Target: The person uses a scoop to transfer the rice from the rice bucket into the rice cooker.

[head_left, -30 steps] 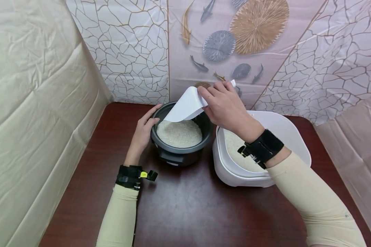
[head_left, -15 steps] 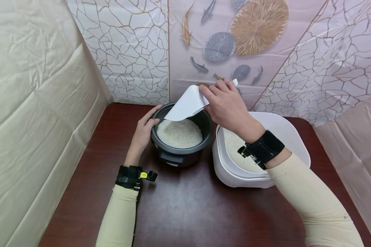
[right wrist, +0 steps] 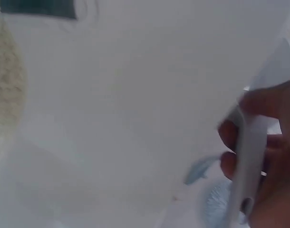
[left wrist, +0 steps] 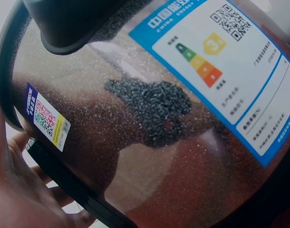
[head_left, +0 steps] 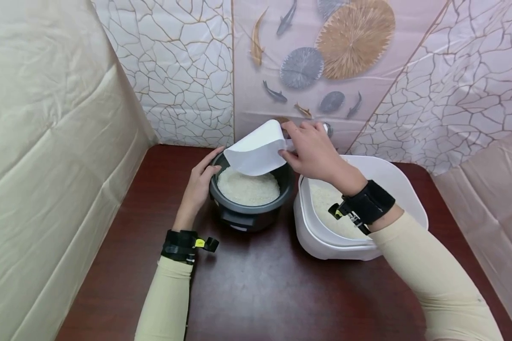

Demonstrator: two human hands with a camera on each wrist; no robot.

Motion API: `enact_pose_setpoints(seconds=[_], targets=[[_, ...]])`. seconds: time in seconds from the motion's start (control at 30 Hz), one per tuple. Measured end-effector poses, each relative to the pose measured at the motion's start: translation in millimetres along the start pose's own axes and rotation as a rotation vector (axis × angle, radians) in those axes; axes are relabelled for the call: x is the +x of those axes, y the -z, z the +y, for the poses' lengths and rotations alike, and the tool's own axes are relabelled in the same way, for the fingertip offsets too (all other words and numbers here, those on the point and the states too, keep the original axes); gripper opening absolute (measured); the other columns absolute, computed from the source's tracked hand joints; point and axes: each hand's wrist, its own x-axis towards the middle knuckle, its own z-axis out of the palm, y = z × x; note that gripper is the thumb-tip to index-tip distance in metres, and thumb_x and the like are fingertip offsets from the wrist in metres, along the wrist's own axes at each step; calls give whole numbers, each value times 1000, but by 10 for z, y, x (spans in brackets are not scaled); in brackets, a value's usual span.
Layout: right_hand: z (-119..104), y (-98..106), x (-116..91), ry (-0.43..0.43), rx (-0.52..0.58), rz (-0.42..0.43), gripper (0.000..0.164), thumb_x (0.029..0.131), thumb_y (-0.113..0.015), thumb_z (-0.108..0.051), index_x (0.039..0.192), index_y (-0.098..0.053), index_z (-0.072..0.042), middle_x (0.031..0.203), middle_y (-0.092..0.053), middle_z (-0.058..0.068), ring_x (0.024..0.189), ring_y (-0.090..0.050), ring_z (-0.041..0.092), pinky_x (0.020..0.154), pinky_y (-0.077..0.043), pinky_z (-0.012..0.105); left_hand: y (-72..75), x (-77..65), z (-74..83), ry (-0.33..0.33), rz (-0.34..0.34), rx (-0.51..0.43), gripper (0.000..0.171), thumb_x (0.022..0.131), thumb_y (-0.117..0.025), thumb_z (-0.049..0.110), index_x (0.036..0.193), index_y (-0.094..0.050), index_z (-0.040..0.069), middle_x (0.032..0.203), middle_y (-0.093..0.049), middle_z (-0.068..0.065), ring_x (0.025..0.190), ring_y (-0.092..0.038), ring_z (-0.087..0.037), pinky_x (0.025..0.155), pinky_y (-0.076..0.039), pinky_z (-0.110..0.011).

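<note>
The right hand (head_left: 313,152) grips the white scoop (head_left: 256,160), which is tilted above the rice (head_left: 248,190) inside the dark cooker (head_left: 247,208) that the left hand (head_left: 197,185) holds at its edge, so pouring seems in hand, and the next move probably calls for careful lifting away.

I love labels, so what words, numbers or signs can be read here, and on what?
"中国能", "CHINA ENERGY", then cut off: blue label on the dark pot.
"3": yellow hexagon on that label.
QR codes: label and sticker.
Too small or blurred: that label's finer print, the small sticker, the yellow tags on the wristbands.
</note>
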Motion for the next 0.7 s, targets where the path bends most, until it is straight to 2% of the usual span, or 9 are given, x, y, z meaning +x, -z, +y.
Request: enact_pose_setpoints(seconds=[0.17,0.33,0.4,0.47,0.53,0.63,0.7], targets=[[21,76,26,-45,80,-80,54,102,-70,-28,144,-56,4,125,-71,21,119,-65,38,102,-34,62,8,-12,7,11,2,14,50,110,-48,24,160,-52,27,162,-48,9,146,-46,-15,122,-33,-48],[37,146,33,-57,123,-108,57,104,-68,-31,150,-52,-2,114,-75,16,111,-71,35,100,-40,62,10,-18,17,9,0,27,49,110,-48,25,159,-52,32,162,-47,10,147,-45,-16,122,-31,-50],[35,191,39,-57,136,-119,57,105,-67,-31,152,-51,-5,102,-75,15,101,-71,35,97,-43,59,12,-17,31,6,2,29,48,110,-48,25,157,-53,35,162,-48,10,147,-46,-15,122,-32,-49],[36,222,29,-71,159,-135,56,105,-66,-30,154,-51,-6,101,-76,15,103,-72,35,99,-46,58,8,-30,25,4,4,25,48,110,-48,25,157,-54,35,161,-49,10,146,-47,-16,121,-33,-49],[36,274,25,-98,198,-159,56,105,-64,-28,155,-50,-5,106,-76,19,109,-71,38,100,-49,57,8,-38,21,1,8,27,48,110,-48,25,156,-54,36,160,-50,11,145,-48,-15,120,-34,-49],[35,378,22,-150,266,-204,54,105,-63,-25,153,-51,-3,126,-72,21,127,-64,39,106,-48,56,-2,-43,37,-5,10,20,48,110,-48,25,156,-54,37,159,-51,12,143,-50,-15,119,-36,-49],[36,444,11,-172,299,-234,51,105,-64,-22,151,-53,-1,129,-70,22,128,-63,39,106,-49,55,-5,-46,45,-6,10,21,48,110,-48,25,155,-55,38,159,-51,12,142,-51,-14,119,-37,-49]])
